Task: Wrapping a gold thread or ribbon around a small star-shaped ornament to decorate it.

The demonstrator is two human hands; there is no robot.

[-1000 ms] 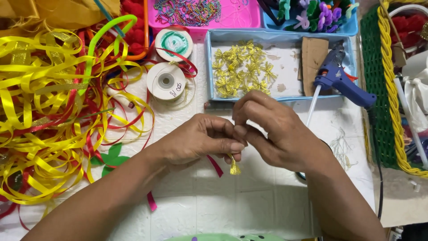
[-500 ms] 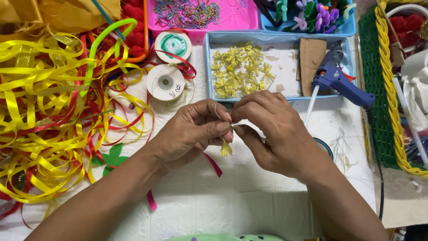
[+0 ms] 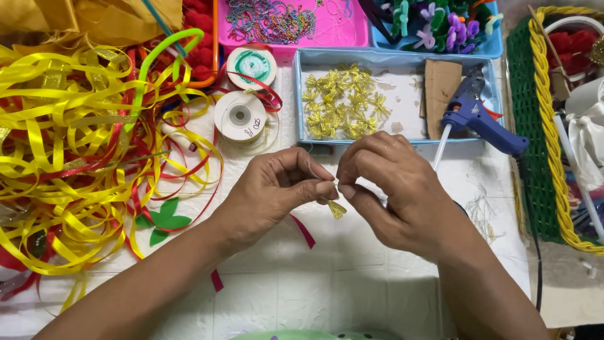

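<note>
My left hand (image 3: 277, 192) and my right hand (image 3: 393, 189) meet fingertip to fingertip above the white table (image 3: 314, 283). Between them they pinch a small gold tassel-like ribbon piece (image 3: 335, 208), which hangs just below the fingertips. A thin pale thread rises from the left fingers. Behind the hands stands a light blue tray (image 3: 302, 94) holding several small gold ribbon bows (image 3: 343, 104) and a piece of cardboard (image 3: 441, 94).
A blue glue gun (image 3: 481, 116) rests on the tray's right edge, its cord running down the right. Two ribbon spools (image 3: 242, 113) sit behind the left hand. Tangled yellow and red ribbons (image 3: 75, 157) fill the left. A green-and-yellow woven basket (image 3: 547, 126) stands right.
Both hands lifted a little away from me and the gold piece rose with them; the fingers shifted their pinch around it.
</note>
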